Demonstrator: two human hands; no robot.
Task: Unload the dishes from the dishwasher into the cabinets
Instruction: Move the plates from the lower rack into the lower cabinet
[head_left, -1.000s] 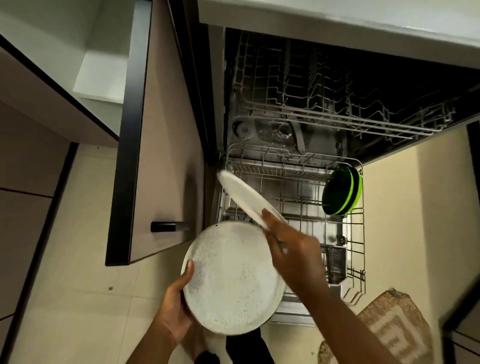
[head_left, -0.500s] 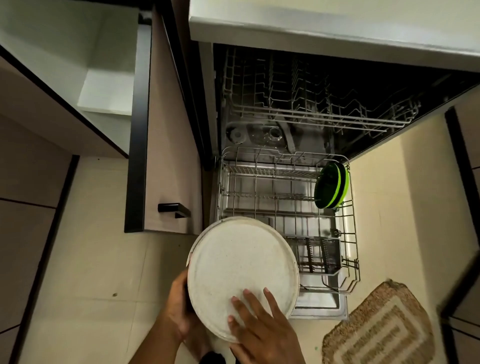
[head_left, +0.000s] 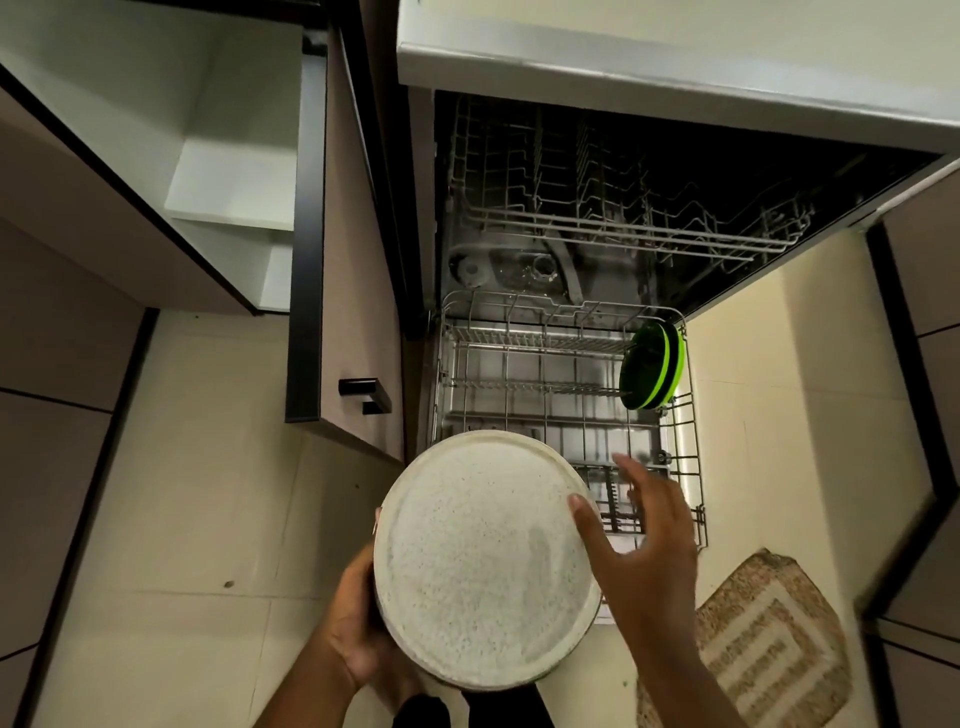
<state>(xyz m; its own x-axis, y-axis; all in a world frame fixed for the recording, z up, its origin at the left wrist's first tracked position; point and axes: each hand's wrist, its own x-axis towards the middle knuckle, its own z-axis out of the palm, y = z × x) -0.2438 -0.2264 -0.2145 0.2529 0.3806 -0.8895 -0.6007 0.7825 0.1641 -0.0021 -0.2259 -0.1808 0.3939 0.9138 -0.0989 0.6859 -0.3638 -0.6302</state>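
Low in the frame, our left hand (head_left: 358, 631) gripped the stacked plates (head_left: 483, 558); our right hand (head_left: 647, 551) hung released beside them. Next, we judged, came the green dishes (head_left: 652, 364) in the rack (head_left: 693, 467), middle right.

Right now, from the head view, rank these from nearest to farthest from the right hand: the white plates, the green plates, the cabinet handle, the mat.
From the right hand:
1. White plates: touching its thumb, to its left, gripped by the left hand.
2. Mat: on the floor, lower right.
3. Green plates: upright at the rack's far right corner.
4. Cabinet handle: far left, on the open door.
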